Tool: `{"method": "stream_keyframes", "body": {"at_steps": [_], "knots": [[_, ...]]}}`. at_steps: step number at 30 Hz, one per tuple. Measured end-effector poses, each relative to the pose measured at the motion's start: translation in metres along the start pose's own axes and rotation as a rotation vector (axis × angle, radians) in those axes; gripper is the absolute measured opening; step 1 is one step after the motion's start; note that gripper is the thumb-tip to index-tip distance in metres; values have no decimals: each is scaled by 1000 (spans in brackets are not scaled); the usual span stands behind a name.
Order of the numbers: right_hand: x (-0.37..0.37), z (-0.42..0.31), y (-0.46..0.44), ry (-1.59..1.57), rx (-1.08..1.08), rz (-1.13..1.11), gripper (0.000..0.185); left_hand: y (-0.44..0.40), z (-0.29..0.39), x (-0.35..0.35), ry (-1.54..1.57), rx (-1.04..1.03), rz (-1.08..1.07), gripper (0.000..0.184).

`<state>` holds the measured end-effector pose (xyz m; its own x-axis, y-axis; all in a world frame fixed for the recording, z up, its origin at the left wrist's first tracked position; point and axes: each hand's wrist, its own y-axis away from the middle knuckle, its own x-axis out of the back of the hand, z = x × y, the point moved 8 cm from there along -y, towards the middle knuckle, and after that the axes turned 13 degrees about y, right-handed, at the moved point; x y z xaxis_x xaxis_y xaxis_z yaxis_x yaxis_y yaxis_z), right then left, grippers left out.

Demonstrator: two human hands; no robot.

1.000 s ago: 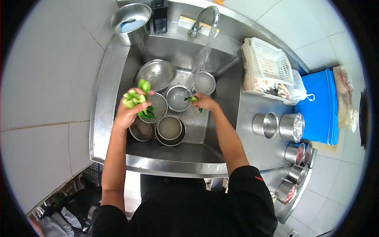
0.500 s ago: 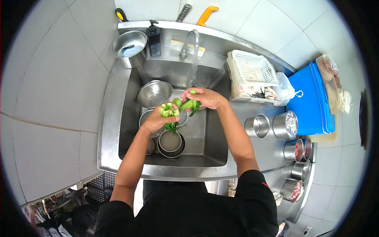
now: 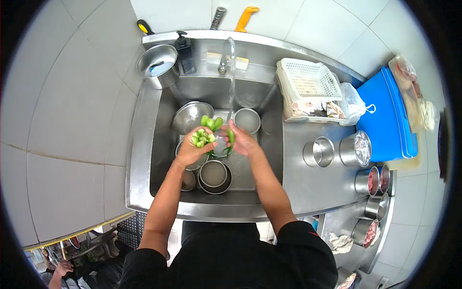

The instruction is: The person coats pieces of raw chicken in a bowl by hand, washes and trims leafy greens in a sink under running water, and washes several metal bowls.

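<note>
My left hand [image 3: 193, 149] is wrapped round a bunch of green leafy vegetables [image 3: 202, 137], their pale cut stems facing up, above the sink's bowls. Close on its right, my right hand [image 3: 241, 139] has a single green piece [image 3: 231, 137] against its fingers, near the running water [image 3: 232, 91] from the faucet [image 3: 230, 48]. Beneath the hands, a small metal bowl [image 3: 220, 149] is partly hidden. A bowl of cloudy water [image 3: 213, 174] sits inside a larger one towards the sink's front.
A metal pot [image 3: 158, 67] and a black pump bottle [image 3: 186, 55] stand at the back left. To the right are white baskets [image 3: 313, 84], a blue box [image 3: 385, 115] and several metal pots [image 3: 318, 151]. Another person's hand [image 3: 63, 268] shows at lower left.
The view has shifted. My left hand has come nearer the sink's middle with the bunch. My right hand met it, then drew slightly apart and turned, now with an upright green piece.
</note>
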<state>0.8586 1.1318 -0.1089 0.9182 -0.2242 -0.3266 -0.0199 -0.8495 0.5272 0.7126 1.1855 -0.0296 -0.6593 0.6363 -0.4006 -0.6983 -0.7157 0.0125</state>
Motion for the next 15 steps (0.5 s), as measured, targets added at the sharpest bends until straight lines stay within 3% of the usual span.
{"method": "stream_keyframes", "body": {"at_steps": [2,4,7,15], "knots": [[-25,-14,-3,-232,143,-130,33,4,-4,-10,-61,7,-33,33],[-19,-16,-12,-232,221,-96,29,8,-7,-17,-232,-27,-60,34],[-14,-41,-9,-173,407,-96,26,13,-20,-6,-190,1,13,34],[-19,-64,-9,-338,350,-268,26,10,-13,27,76,-62,245,32]]}}
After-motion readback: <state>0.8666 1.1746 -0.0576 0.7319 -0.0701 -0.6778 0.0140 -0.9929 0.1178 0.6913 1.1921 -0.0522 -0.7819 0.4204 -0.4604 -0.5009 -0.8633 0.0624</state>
